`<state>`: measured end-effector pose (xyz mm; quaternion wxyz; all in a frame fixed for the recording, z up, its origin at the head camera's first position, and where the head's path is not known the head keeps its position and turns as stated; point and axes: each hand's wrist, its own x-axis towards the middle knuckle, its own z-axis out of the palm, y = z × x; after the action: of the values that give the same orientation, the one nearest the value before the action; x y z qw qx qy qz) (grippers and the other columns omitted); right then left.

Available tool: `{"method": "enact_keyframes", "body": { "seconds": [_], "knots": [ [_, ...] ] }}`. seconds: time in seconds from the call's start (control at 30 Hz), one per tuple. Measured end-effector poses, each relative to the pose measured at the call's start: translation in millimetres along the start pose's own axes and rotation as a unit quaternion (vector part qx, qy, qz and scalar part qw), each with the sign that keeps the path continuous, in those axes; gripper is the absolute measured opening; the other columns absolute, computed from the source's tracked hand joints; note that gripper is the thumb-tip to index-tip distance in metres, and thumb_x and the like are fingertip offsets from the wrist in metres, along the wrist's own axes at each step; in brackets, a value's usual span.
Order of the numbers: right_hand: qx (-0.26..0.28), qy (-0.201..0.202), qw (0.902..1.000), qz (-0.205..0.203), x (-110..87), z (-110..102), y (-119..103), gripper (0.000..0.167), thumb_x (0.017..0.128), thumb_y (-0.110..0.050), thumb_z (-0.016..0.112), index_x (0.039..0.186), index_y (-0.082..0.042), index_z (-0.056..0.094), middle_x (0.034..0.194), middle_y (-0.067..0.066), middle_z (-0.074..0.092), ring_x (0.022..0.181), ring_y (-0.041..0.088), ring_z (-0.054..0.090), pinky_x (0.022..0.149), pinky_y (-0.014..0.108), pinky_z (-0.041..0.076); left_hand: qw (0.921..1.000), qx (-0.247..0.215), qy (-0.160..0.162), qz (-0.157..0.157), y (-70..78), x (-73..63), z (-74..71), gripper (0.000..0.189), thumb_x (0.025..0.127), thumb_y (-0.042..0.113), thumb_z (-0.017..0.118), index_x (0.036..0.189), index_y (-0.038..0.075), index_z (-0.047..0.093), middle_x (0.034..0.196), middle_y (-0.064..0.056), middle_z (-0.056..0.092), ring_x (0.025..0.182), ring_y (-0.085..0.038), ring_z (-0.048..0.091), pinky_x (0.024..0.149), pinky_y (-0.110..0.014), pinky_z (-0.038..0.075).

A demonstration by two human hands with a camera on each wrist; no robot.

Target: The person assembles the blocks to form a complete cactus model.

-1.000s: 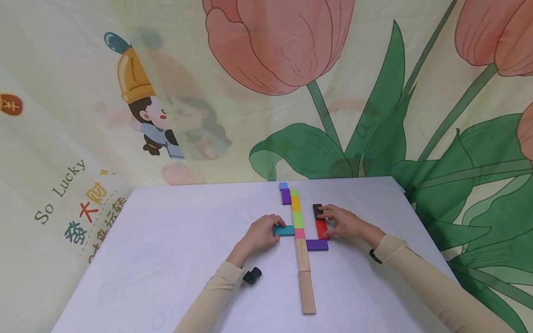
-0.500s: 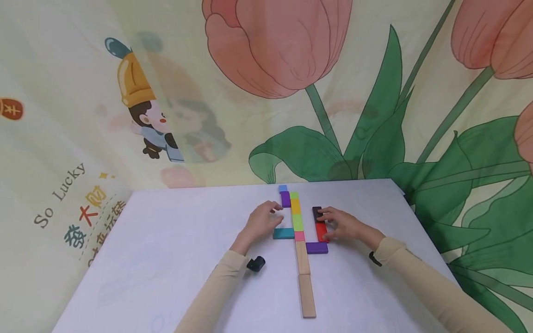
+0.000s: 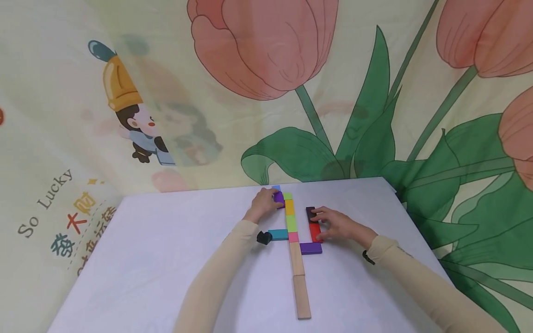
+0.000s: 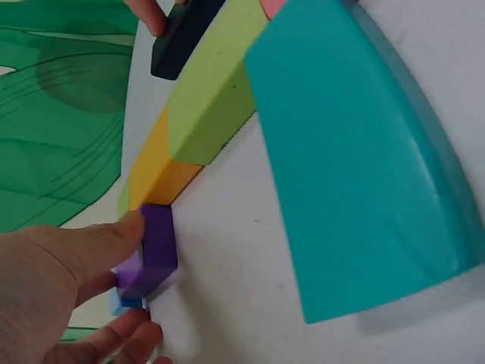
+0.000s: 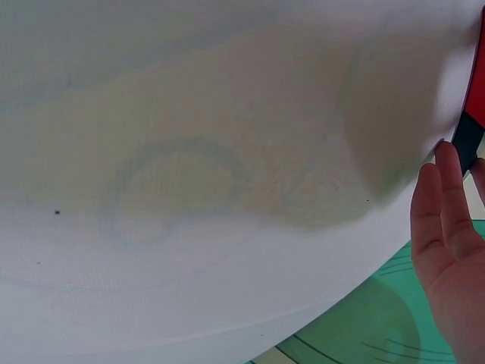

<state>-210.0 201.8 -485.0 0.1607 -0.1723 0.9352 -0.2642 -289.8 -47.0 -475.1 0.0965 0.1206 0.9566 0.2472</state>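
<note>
My left hand (image 3: 262,204) is at the far left of the block row, gripping a purple block (image 4: 159,246) by its sides. In the left wrist view the thumb presses that block's side and the other fingers curl past its far end, beside a small light-blue block (image 4: 123,303). To the right of the row, my right hand (image 3: 339,226) spans a black block (image 3: 310,214) and a red block (image 3: 314,232) laid end to end. Its fingertips touch the black one and its thumb lies at the red one's near end.
Yellow (image 3: 289,207), green (image 3: 291,223), pink (image 3: 293,237) and wooden blocks (image 3: 301,296) form a long line on the white table (image 3: 166,259). A teal block (image 3: 278,235) juts left, another purple block (image 3: 311,249) right. A flower-printed curtain (image 3: 266,83) hangs behind.
My left hand has let go of the teal block and moved away toward the far end, onto the far purple block. My right hand stays at the black and red blocks.
</note>
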Motion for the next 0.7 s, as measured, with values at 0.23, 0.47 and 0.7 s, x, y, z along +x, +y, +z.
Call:
{"method": "enact_keyframes", "body": {
  "seconds": [0.23,0.47,0.7],
  "knots": [
    [0.004,-0.005,0.9999,0.011,1.7,-0.1,-2.1,0.058,0.075,-0.027,0.083,0.128,-0.015,0.064,0.149,0.012,0.043,0.138,0.039,0.038,0.105,0.054,0.045,0.9998,-0.006,-0.012,-0.015,1.1,0.9,-5.0,0.054,0.085,0.027,0.074,0.134,0.010,0.058,0.126,-0.017,0.058,0.114,-0.030,0.053,0.096,-0.044,0.049],
    [0.002,-0.003,1.0000,0.006,2.3,1.7,-3.1,0.059,0.075,-0.027,0.083,0.129,-0.013,0.064,0.149,0.014,0.043,0.138,0.041,0.038,0.104,0.055,0.045,0.9987,-0.005,-0.020,-0.046,-1.7,-1.6,-8.2,0.058,0.082,0.029,0.076,0.132,0.008,0.056,0.124,-0.017,0.058,0.110,-0.030,0.053,0.094,-0.043,0.049],
    [0.003,-0.001,1.0000,0.002,2.2,1.5,-1.5,0.058,0.075,-0.025,0.083,0.128,-0.013,0.064,0.149,0.014,0.043,0.137,0.040,0.039,0.103,0.052,0.047,0.9934,-0.101,0.039,-0.038,-13.2,-5.7,-6.8,0.044,0.079,0.018,0.077,0.112,0.001,0.052,0.109,-0.018,0.063,0.097,-0.027,0.058,0.086,-0.034,0.051]
  ]
}}
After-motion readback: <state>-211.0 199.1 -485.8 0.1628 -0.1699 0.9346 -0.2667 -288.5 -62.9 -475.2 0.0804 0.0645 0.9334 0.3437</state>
